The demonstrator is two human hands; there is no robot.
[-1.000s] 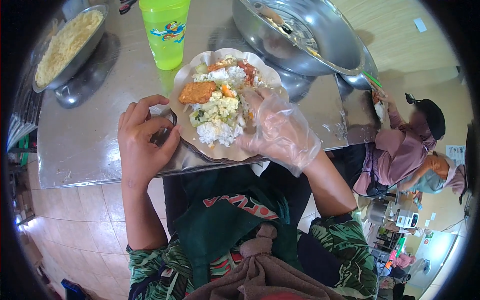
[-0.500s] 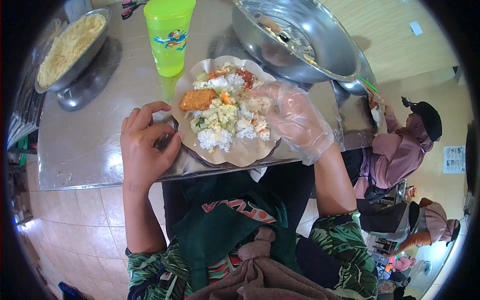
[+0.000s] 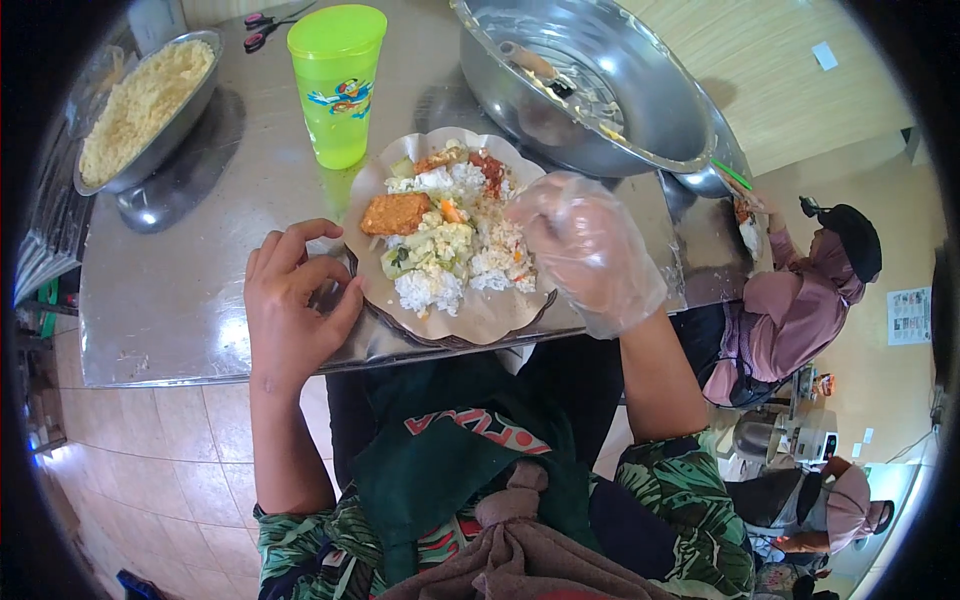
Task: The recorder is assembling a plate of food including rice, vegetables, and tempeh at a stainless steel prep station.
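A plate lined with brown paper (image 3: 478,326) lies near the table's front edge. On it are white rice (image 3: 430,290), a browned rectangular fried piece (image 3: 394,214), pale green vegetables with white crumbs (image 3: 440,248) and red sambal-like paste (image 3: 490,174). My left hand (image 3: 300,295) is bare and rests at the plate's left rim, thumb and forefinger curved but apart, holding nothing. My right hand (image 3: 590,250) wears a clear plastic glove. Its fingers are bunched at the right side of the food; whatever is between them is hidden.
A lidded green tumbler (image 3: 340,100) stands behind the plate. A large steel basin (image 3: 560,130) with a wooden-handled tool is back right. A bowl of pale crumbly food (image 3: 150,110) and scissors (image 3: 265,35) are back left. A person (image 3: 800,300) sits at right; another is farther off.
My right hand has drawn its fingers together and back toward the plate's right edge. The left hand has barely moved. The view has shifted slightly.
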